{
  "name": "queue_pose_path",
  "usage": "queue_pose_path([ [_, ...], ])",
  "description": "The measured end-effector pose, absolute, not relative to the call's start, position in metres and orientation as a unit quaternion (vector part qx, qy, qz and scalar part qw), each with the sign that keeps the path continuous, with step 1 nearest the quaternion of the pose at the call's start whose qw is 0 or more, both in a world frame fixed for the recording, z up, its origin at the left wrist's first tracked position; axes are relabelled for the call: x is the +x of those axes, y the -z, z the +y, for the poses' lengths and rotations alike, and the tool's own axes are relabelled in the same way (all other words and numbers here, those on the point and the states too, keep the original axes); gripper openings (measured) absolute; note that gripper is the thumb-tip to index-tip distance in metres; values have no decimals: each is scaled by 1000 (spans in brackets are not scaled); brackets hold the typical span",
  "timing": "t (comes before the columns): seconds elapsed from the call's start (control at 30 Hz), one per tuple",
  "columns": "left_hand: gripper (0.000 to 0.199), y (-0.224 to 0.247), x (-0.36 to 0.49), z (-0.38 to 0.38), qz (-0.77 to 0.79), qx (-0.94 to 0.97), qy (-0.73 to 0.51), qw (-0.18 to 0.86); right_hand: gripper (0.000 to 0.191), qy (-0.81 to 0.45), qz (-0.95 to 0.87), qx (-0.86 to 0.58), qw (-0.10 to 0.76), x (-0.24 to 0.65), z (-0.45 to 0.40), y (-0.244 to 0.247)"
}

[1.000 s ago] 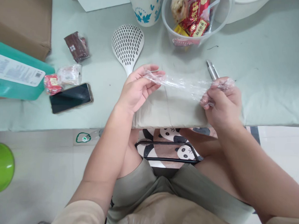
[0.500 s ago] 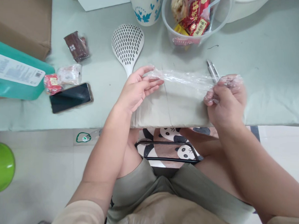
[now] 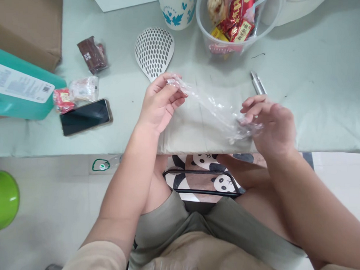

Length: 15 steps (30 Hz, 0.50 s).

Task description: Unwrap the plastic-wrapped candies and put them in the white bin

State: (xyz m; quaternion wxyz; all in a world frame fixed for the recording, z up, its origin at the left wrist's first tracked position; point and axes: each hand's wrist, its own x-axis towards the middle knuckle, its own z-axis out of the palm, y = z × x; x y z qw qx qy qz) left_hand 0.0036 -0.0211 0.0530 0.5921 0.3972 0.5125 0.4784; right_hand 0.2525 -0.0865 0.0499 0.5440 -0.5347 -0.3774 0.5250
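A crumpled strip of clear plastic wrap [image 3: 212, 106] slopes from my left hand down towards my right, above the table's front edge. My left hand [image 3: 162, 100] pinches its upper end between thumb and fingers. The fingers of my right hand [image 3: 273, 121] are spread, with the bunched lower end of the wrap loose against or just below them; exact contact is hard to make out. Behind my left hand lies a white slotted skimmer [image 3: 154, 50], its handle hidden by the hand. A silver utility knife [image 3: 258, 83] rests just beyond my right fingers.
At the back stand a paper cup [image 3: 177, 11] and a clear tub [image 3: 208, 36] of wrapped snacks. To the left are a phone [image 3: 87, 117], a brown packet [image 3: 92, 54], small packets [image 3: 84, 88], a teal jug [image 3: 23, 104] and a cardboard box [image 3: 30, 21].
My right hand has opened from a fist around the wrap, and that end has dropped lower and to the left. My left hand has shifted slightly left, still pinching its end.
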Motion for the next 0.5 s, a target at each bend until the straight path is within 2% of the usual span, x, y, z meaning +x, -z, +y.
queue_pose_path([
  [0.07, 3, -57, 5, -22, 499, 374, -486, 612, 43, -541, -367, -507, 562, 254, -85, -50],
  [0.17, 8, -60, 13, -28, 473, 365, -444, 668, 33, -572, -343, -482, 568, 250, -87, -48],
  [0.33, 26, -51, 38, -45, 409, 421, -329, 739, 33, -605, -390, -486, 495, 232, -96, -46],
  [0.5, 18, -47, 55, -51, 389, 427, -310, 755, 33, -580, -417, -515, 473, 227, -97, -47],
])
